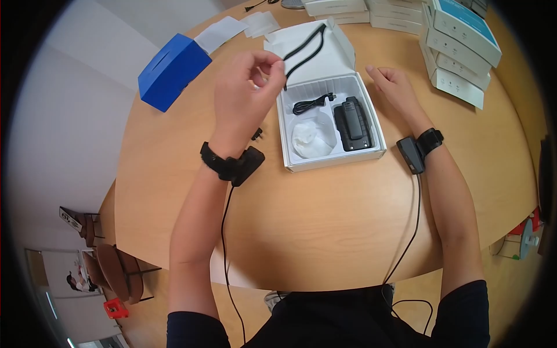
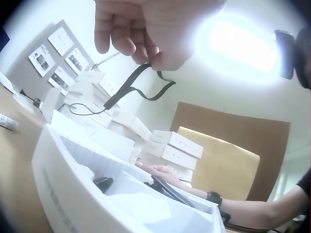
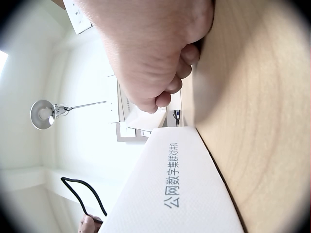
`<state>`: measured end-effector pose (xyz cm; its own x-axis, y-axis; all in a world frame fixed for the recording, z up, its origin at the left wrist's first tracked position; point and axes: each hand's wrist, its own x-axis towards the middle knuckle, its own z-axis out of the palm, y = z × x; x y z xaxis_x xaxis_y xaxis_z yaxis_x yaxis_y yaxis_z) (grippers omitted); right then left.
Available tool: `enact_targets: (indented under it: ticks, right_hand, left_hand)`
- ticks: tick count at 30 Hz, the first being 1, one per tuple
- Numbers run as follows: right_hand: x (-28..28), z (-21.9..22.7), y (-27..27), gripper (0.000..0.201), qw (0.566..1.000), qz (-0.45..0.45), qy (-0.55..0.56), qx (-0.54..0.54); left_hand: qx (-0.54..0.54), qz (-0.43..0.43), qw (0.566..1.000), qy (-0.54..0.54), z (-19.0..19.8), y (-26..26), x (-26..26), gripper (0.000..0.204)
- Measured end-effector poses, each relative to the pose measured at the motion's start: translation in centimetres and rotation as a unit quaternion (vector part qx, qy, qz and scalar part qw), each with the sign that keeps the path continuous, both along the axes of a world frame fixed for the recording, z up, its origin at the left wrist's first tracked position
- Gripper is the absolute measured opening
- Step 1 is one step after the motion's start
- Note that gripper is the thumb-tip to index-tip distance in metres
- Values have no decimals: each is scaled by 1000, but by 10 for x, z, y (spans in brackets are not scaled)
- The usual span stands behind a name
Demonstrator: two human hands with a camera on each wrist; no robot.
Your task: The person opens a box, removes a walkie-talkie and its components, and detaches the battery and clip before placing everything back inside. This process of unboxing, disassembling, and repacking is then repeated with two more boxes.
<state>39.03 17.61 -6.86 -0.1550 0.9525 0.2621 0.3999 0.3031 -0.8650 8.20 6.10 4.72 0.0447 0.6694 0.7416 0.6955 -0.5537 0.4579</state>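
Observation:
My left hand (image 1: 243, 98) pinches a black wrist strap (image 2: 127, 88) between thumb and fingers. The strap's loop hangs in the air over the raised lid (image 1: 342, 49) of an open white box (image 1: 333, 162). Inside the box's tray lie a black walkie-talkie (image 1: 354, 124), a coiled black cable (image 1: 310, 105) and a crumpled white plastic bag (image 1: 304, 138). On the table to the box's right rests my right hand (image 1: 394, 87), fingers loosely curled around nothing. The right wrist view shows this hand (image 3: 155, 53) close beside the box's printed side wall (image 3: 170, 189).
A blue box (image 1: 174, 69) stands at the left table edge, with white sheets (image 1: 220, 35) behind it. Stacked white boxes (image 1: 458, 55) rise at the back right. A small black plug (image 1: 257, 134) lies beside my left wrist. Cords trail from both wrist cameras.

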Motion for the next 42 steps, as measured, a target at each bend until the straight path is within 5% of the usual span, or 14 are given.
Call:
enact_targets:
  ticks: [7, 12, 19, 25, 28, 31, 37, 40, 42]
  right_hand:
    - [-1, 2, -2, 60, 1000, 1, 7, -8]
    - [2, -7, 5, 58, 1000, -3, 9, 1]
    - [2, -9, 9, 62, 1000, 0, 5, 0]
    - [3, -6, 8, 63, 1000, 1, -6, 3]
    - [2, -8, 7, 63, 1000, 2, 16, 6]
    - [2, -7, 8, 63, 1000, 5, 11, 3]
    - [2, -9, 8, 63, 1000, 4, 18, 8]
    - [2, -10, 10, 63, 1000, 3, 12, 7]
    - [2, -8, 8, 63, 1000, 3, 11, 4]
  left_hand:
    - [-150, -24, 983, 108, -23, 5, 17, 16]
    - [-147, -14, 981, 124, -27, 5, 8, 17]
    - [-209, 141, 961, 117, -34, 25, -77, 25]
    - [-249, 191, 919, 239, -75, 33, -133, 32]
    - [-310, 190, 909, 202, -73, 27, -128, 28]
    - [-303, 205, 905, 216, -77, 30, -131, 29]
    - [-213, 229, 948, 58, -57, 26, -109, 25]
    - [-44, 82, 993, 68, -45, 17, -78, 21]
    - [-56, 45, 992, 104, -39, 8, -53, 20]
